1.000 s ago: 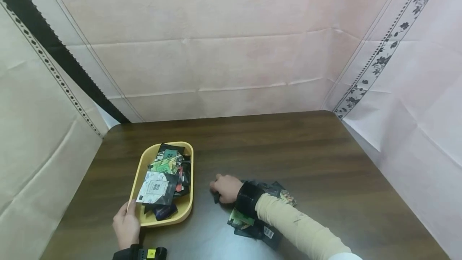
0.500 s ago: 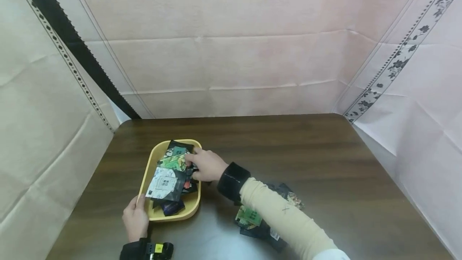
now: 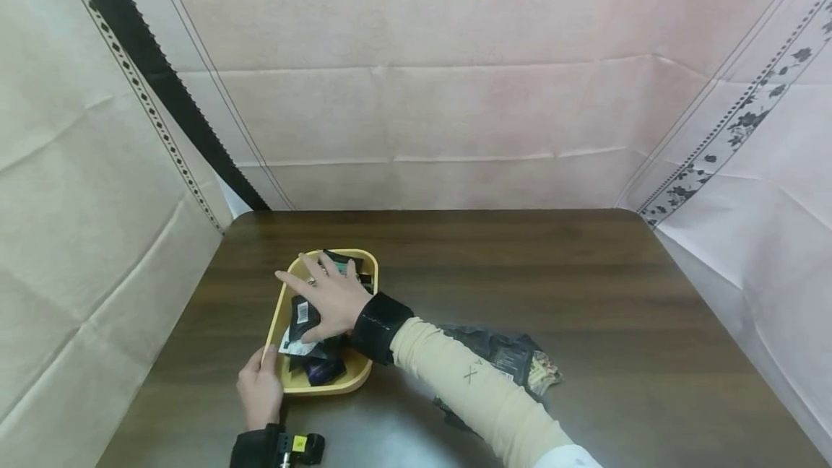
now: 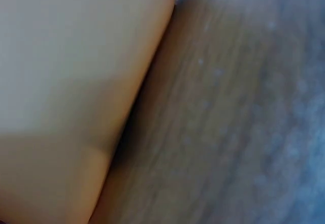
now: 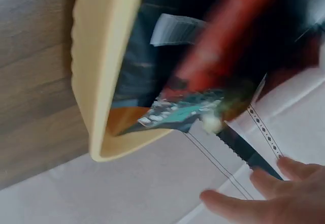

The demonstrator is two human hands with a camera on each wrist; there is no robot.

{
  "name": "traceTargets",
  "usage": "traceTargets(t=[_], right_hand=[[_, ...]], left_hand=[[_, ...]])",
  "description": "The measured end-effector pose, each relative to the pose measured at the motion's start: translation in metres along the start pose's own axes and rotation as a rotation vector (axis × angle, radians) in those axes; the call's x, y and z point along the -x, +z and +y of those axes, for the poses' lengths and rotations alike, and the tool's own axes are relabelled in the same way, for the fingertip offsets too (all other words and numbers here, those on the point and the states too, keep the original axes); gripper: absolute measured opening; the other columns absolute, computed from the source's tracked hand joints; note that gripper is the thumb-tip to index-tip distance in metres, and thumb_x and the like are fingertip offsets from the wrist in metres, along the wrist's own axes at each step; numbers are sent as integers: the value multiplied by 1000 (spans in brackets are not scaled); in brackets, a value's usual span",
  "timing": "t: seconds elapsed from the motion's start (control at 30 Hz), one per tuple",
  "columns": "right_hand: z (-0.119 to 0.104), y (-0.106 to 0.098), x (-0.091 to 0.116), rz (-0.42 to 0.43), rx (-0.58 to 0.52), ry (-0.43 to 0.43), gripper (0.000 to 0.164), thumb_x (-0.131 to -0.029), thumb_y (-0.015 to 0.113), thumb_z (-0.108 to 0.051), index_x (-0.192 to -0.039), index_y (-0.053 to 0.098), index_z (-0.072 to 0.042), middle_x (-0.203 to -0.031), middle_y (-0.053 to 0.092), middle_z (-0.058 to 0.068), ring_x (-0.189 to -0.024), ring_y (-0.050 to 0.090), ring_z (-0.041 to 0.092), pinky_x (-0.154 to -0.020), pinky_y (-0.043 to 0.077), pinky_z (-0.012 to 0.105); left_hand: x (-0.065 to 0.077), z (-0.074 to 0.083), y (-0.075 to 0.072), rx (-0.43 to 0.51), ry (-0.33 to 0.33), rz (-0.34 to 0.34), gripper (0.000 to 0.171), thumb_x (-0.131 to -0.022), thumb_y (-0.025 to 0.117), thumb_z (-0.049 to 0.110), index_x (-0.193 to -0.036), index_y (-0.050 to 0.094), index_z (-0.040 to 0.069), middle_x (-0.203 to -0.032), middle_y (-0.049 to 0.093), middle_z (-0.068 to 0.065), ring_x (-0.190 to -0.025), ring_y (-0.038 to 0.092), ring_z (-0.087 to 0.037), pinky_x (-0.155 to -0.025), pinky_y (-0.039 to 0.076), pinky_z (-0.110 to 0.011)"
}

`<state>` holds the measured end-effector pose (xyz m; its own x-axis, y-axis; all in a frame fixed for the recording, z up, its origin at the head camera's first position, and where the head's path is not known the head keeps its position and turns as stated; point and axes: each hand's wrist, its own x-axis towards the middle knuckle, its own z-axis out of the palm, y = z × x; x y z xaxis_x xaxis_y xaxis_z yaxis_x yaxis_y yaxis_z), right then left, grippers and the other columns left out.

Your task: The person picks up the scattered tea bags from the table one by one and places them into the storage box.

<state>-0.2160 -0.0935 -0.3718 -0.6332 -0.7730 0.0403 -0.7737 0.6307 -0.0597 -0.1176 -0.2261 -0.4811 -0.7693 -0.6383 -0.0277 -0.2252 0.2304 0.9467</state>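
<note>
My left hand (image 3: pixel 261 390) grips the near left corner of a yellow plastic basket (image 3: pixel 356 381); its thumb lies at the rim. Over the basket my right hand (image 3: pixel 334 302) is spread, fingers straight and apart, above a heap of small flat packets. A black packet with a white barcode label (image 3: pixel 302 312) lies beneath the right hand's thumb side. In the right wrist view, a red-and-black packet (image 5: pixel 218 41) slants across the basket (image 5: pixel 104 82), with the spread fingers (image 5: pixel 228 203) beyond. The left wrist view shows only blurred skin beside wood grain.
More dark packets (image 3: pixel 497 349) lie in a loose pile on the brown wooden table (image 3: pixel 494 251), partly covered by the right forearm. A dark blue packet (image 3: pixel 325 370) sits at the basket's near end. Pale cloth (image 3: pixel 416 114) hangs behind the table and on both sides.
My right hand has moved left from beside the loose pile to above the basket, and its fingers have spread open. A barcoded black packet now tops the heap. The left hand keeps its grip.
</note>
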Motion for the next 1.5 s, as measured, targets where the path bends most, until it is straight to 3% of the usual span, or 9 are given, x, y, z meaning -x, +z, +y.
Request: traceTargets(t=[0.07,0.13,0.3,0.47,0.73,0.97,1.17,1.3,1.5], right_hand=[[5,2,4,-1,-13,-5,103,-67,63,-67,-145,2,-39,-152,2,2,-137,0,27,-100,22,59],[10,3,9,2,-11,-15,102,-68,59,-70,-145,0,-39,-153,-4,2,-137,-5,26,-100,20,60],[22,6,24,20,-1,-33,95,-72,53,-71,-146,4,-36,-153,-3,4,-137,0,29,-98,23,61],[35,10,42,30,-61,-34,92,-74,53,-69,-146,9,-34,-153,-3,5,-137,3,32,-96,25,63],[74,23,92,-24,-115,46,85,-76,59,-61,-145,17,-32,-153,-2,5,-136,5,32,-91,29,65],[116,49,143,-75,-112,123,75,-77,65,-47,-142,33,-25,-149,18,10,-133,19,33,-89,35,61],[125,69,175,-185,-58,152,79,-69,72,-42,-139,38,-27,-139,37,7,-120,38,28,-83,45,46],[124,75,174,-202,6,153,77,-69,72,-46,-137,40,-32,-132,42,5,-109,42,22,-80,46,43],[124,72,163,-176,101,115,70,-68,74,-44,-131,50,-26,-113,48,5,-92,44,20,-67,47,33]], left_hand=[[1,2,1,1,2,0,46,-98,34,23,-121,47,-16,-122,46,-35,-114,40,-44,-96,28,-54],[1,4,1,2,-4,-5,47,-98,33,23,-122,46,-16,-124,44,-35,-116,38,-45,-97,27,-55],[0,6,-1,12,-41,-11,49,-98,33,25,-124,43,-15,-126,41,-35,-119,36,-46,-99,26,-55],[1,6,-6,18,-71,9,51,-98,33,27,-126,42,-15,-127,40,-35,-120,34,-47,-99,24,-55],[3,6,-9,40,-68,28,51,-98,32,26,-125,42,-16,-125,42,-35,-116,37,-43,-98,27,-54],[5,7,-7,28,-68,15,53,-98,31,27,-125,42,-16,-124,43,-36,-114,39,-42,-95,31,-51],[9,3,-4,25,-69,3,53,-98,31,27,-125,40,-17,-125,41,-37,-116,37,-45,-98,27,-54],[10,0,-5,5,-66,4,52,-98,31,27,-124,42,-17,-124,41,-37,-116,36,-45,-98,26,-55],[10,-1,-4,-1,-60,5,52,-97,32,28,-123,44,-16,-124,42,-37,-117,36,-44,-97,27,-55]])
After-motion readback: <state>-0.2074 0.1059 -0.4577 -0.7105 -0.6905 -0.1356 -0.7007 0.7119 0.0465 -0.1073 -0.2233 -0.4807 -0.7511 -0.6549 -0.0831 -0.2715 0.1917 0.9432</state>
